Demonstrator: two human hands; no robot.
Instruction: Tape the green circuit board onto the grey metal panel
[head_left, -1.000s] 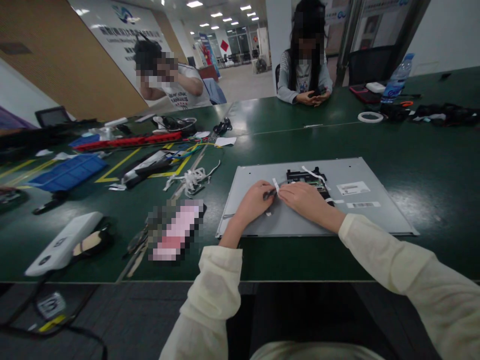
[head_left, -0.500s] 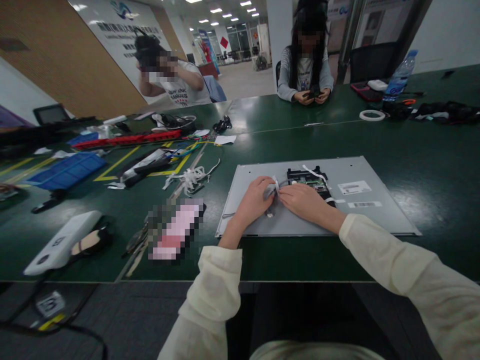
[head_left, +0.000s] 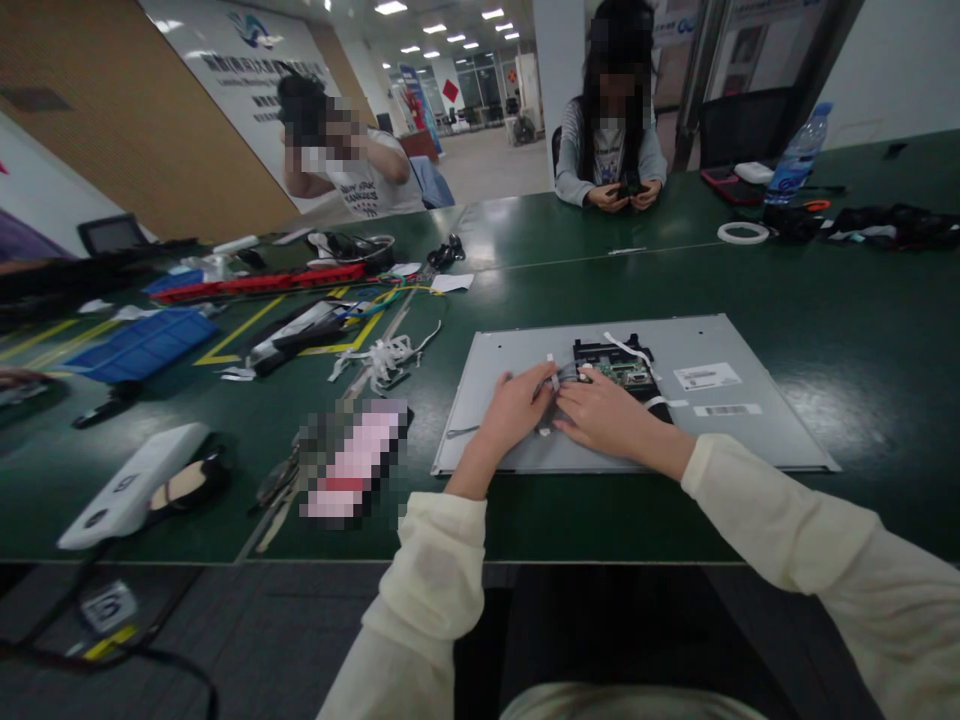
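A flat grey metal panel (head_left: 480,365) lies on the green table in front of me. On it sits a black bracket with a green circuit board (head_left: 616,374), crossed by a white strip (head_left: 627,346). My left hand (head_left: 517,408) is closed, fingertips pinching a bundled grey cable (head_left: 568,371) left of the board. From the other side my right hand (head_left: 604,412) has its fingers closed on the same bundle, resting on the panel. A small white tie or tape (head_left: 551,359) pokes up between the hands. Fingers partly hide the bundle.
Left of the panel lie a phone (head_left: 358,465), crumpled white strips (head_left: 386,360) and a white device (head_left: 135,487). A blue tray (head_left: 142,343) stands further left. A tape roll (head_left: 742,233) and water bottle (head_left: 801,155) are at the back right. Two people sit across the table.
Both hands have shifted slightly at the cable bundle. The left fingers are a little more raised and the white tie is more visible. The panel has stayed in place.
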